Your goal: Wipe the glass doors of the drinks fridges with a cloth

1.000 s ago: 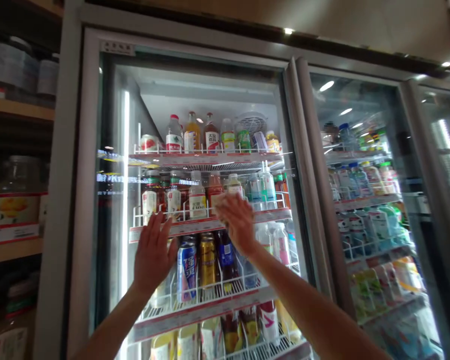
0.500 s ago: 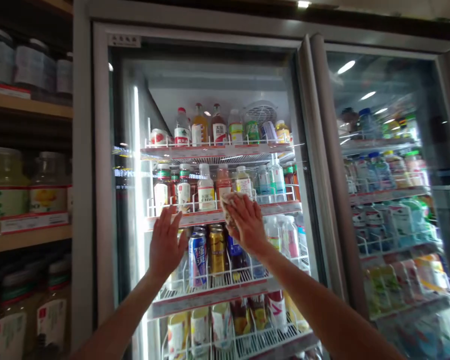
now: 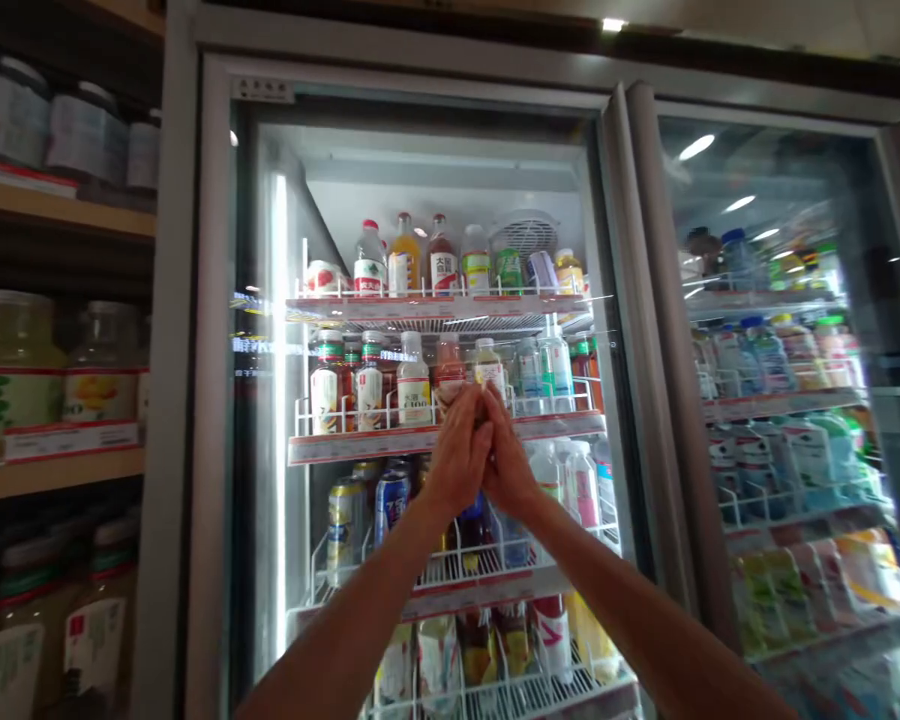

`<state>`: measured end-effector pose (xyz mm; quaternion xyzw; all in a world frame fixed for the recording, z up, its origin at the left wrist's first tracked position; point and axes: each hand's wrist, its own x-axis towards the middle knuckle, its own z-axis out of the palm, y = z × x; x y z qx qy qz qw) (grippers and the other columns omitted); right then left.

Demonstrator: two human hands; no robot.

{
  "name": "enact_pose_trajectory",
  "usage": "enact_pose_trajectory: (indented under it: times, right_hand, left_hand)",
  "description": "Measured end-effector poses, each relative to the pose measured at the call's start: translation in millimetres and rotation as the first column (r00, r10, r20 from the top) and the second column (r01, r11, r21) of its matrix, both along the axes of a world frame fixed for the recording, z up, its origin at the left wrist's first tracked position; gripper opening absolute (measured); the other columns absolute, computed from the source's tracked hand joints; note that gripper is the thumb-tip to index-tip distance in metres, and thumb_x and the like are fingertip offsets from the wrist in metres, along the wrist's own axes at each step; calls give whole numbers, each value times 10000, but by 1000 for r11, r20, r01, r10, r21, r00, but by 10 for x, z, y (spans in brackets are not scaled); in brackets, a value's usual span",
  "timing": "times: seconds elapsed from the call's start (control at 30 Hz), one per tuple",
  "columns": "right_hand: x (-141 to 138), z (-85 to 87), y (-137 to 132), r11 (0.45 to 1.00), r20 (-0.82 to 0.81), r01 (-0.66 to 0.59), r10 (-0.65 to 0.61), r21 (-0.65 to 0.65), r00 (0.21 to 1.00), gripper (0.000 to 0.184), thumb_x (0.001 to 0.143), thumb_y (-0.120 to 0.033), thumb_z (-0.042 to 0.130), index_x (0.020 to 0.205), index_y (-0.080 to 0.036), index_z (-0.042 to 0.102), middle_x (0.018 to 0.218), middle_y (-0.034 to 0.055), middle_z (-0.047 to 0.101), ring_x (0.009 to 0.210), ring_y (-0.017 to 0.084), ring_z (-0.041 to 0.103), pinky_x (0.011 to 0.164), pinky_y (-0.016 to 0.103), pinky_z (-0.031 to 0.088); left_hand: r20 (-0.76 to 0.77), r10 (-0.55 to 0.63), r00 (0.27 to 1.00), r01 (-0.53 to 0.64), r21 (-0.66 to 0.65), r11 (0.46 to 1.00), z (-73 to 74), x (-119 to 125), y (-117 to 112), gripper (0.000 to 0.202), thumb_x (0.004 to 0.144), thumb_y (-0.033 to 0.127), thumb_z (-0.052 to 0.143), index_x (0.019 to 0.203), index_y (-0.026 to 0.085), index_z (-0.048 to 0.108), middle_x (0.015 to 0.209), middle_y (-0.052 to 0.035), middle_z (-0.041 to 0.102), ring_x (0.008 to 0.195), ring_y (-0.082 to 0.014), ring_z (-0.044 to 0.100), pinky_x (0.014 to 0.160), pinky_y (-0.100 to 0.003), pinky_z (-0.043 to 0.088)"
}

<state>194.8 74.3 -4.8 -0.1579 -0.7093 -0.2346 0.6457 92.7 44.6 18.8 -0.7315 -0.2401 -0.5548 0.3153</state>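
Note:
A glass cooler door (image 3: pixel 450 165) stands in front of me, with drinks on racks behind it. My left hand (image 3: pixel 457 455) and my right hand (image 3: pixel 508 460) meet at the middle of the glass, fingers pointing up and held together. Between and under them is a crumpled pale cloth (image 3: pixel 445 394), mostly hidden; only a little shows by the left fingertips. Both hands appear closed on it. Behind the fingertips, inside the cooler, stand a reddish bottle (image 3: pixel 448 362) and a pale yellow bottle (image 3: pixel 488 364).
The door's metal frame (image 3: pixel 214 400) runs down the left, and a vertical handle (image 3: pixel 656 330) lies to the right. A second cooler door (image 3: pixel 765 180) adjoins it. At far left, wooden shelves (image 3: pixel 60 475) hold jars and bottles.
My left hand has moved right and up from the glass to meet the right hand at the cloth. My right hand has turned more upright, close to the same spot.

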Motion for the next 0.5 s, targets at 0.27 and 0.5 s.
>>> enact_pose_trajectory:
  times: [0.27,0.5]
  right_hand:
    - [816,29,182,991,-12,72,-71,111,997,614,890,-179,366,1466,-274,173,1521,72,261,1394,217,273,1069,471,395]
    - [901,-50,330,951,35,258,-268,172,963,650,881,-183,410,1468,-285,150,1515,82,273,1396,237,267,1074,497,361]
  left_hand:
    - [11,258,966,-257,132,957,-26,201,295,346,892,294,455,1219,197,509,1404,-121,447,1380,-250,284,1103,-500,305]
    - [525,377,763,-510,130,850,392,-940,101,587,842,198,409,1409,97,295,1487,-187,274,1418,-291,154,1148,-544,184]
